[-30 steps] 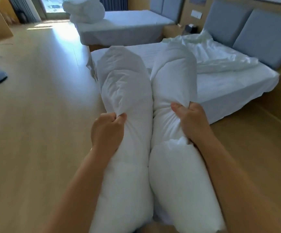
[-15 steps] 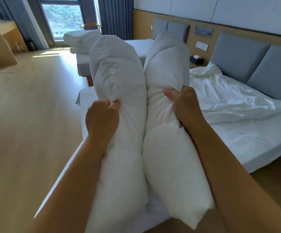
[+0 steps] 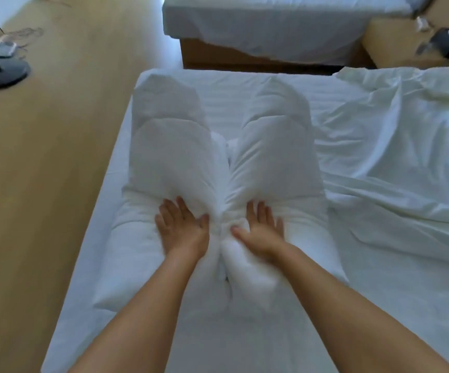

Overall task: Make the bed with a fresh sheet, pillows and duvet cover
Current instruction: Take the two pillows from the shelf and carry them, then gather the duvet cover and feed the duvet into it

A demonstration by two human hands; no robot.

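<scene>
Two white pillows lie side by side on the bed's white sheet. The left pillow and the right pillow touch along the middle, where the fabric is bunched. My left hand rests flat on the left pillow with its fingers spread. On the right pillow my right hand presses down with straight fingers. A crumpled white duvet cover lies on the right part of the bed.
Wooden floor runs along the bed's left side. A dark round lamp base stands at the far left. A second bed is beyond, with a wooden nightstand holding a dark box at the upper right.
The pillows, held up in both hands before, now lie on the bed. Both hands have let go of the bunched fabric and lie flat on them.
</scene>
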